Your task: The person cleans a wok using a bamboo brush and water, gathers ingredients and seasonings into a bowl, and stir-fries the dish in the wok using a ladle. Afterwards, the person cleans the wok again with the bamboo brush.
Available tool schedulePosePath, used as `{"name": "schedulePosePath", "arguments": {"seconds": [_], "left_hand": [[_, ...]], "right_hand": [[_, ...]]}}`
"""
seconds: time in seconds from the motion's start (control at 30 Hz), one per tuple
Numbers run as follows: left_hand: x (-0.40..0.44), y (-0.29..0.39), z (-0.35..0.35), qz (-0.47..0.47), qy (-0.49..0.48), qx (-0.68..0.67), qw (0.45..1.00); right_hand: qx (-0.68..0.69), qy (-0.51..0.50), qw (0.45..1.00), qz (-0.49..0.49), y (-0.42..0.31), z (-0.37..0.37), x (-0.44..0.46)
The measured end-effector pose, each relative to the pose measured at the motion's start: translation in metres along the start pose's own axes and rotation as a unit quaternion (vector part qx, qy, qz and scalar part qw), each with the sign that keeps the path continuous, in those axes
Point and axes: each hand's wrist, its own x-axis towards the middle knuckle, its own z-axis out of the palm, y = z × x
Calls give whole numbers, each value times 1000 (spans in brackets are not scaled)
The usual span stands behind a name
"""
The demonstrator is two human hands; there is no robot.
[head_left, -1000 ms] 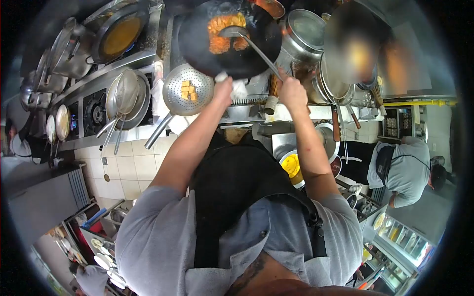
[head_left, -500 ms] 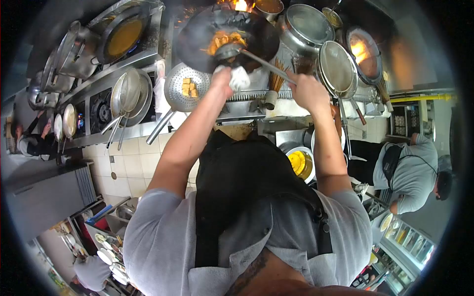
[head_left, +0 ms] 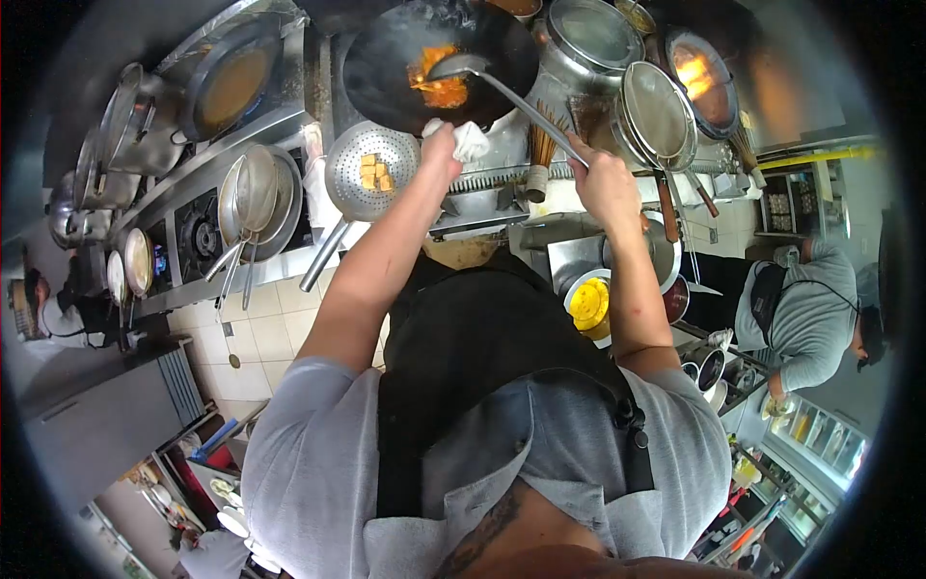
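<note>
A large dark wok (head_left: 386,72) sits on the range in front of me, steam rising from it. Orange-red saucy food (head_left: 445,92) lies in its middle. My left hand (head_left: 441,152) is closed around a folded white cloth (head_left: 470,142) at the wok's near rim; whatever part of the wok the cloth covers is hidden. In my right hand (head_left: 608,185) is the handle of a metal ladle (head_left: 461,66), its bowl down at the food. Left of my left wrist rests a perforated strainer (head_left: 352,188) with several golden fried cubes (head_left: 375,173) in it.
Mesh strainers (head_left: 659,108) lie over a pot on the right, near a lit burner (head_left: 693,75). A bamboo brush (head_left: 542,154) stands at the range's front edge. A bowl of yellow liquid (head_left: 588,304) is below my right forearm. Another person (head_left: 805,309) stands at right.
The wok has come down level and the flames behind it are gone from sight. The food lies lower in the wok, and the ladle bowl has shifted up and away from me.
</note>
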Motion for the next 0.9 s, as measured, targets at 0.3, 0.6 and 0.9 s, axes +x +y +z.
{"name": "schedulePosePath", "arguments": {"seconds": [0.3,0.6,0.9], "left_hand": [[19,31,16,-138,-73,9,988],[-25,19,28,11,19,-4,1000],[-83,-28,-34,42,62,144,987]], "right_hand": [[-78,-99,992,6,2,-1,26],[-61,-137,989,-6,-22,-14,42],[-18,-14,999,27,-22,20,19]]}}
